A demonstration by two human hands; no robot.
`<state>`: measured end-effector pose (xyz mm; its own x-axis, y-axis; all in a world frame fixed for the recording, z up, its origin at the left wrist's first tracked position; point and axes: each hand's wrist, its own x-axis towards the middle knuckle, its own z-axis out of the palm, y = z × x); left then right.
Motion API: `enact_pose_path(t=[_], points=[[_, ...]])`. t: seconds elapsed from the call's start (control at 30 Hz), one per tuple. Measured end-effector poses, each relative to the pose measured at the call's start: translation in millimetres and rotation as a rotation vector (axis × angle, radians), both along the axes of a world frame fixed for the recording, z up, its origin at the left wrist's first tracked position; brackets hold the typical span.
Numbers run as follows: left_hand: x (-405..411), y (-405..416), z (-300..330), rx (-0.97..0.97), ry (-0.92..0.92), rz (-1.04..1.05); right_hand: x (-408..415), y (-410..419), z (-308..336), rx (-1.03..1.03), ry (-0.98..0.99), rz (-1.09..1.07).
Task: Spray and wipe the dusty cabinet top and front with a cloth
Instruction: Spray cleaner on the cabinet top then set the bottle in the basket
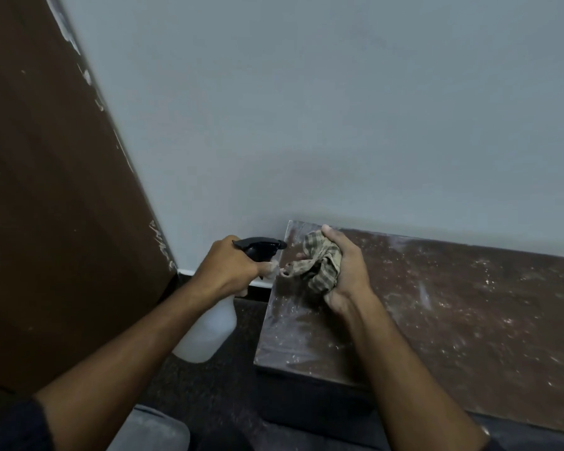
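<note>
Gripping the spray bottle (209, 323), the left hand (232, 268) aimed its nozzle toward three o'clock at the checked cloth (319, 265) bunched in the right hand (345, 271), apparently dampening it; wiping the dusty cabinet top (453, 320) should follow.

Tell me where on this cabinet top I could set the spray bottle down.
The cabinet top is bare, though dusty, from the right hand out to its right edge, between the wall and the front edge. The back left corner is crowded: that hand bunches the cloth there, with the left hand and spray bottle just beside it.
</note>
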<state>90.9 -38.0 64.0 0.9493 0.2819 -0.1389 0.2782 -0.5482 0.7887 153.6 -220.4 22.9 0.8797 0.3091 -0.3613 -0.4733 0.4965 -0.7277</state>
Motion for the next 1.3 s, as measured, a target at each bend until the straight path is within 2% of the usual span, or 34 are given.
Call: enact_pose_path(t=[0.13, 0.23, 0.43, 0.87, 1.0, 1.13, 1.3], points=[[7, 5, -4, -0.084, -0.008, -0.068, 10, -1, 4, 0.016, 0.015, 0.011], [9, 6, -8, -0.062, -0.017, -0.108, 14, 2, 0, -0.114, -0.038, -0.002], [12, 10, -22, -0.047, 0.001, 0.049, 14, 12, -3, -0.181, -0.032, 0.001], [14, 10, -21, -0.065, -0.038, 0.057, 17, 14, 2, -0.201, -0.052, 0.008], [16, 9, -25, -0.017, -0.064, 0.122, 18, 12, 1, -0.213, -0.051, 0.008], [16, 7, -24, -0.045, -0.08, 0.078, 19, 14, 2, -0.224, -0.058, 0.015], [12, 8, -24, 0.01, -0.109, 0.11, 20, 14, 5, -0.32, -0.105, 0.063]])
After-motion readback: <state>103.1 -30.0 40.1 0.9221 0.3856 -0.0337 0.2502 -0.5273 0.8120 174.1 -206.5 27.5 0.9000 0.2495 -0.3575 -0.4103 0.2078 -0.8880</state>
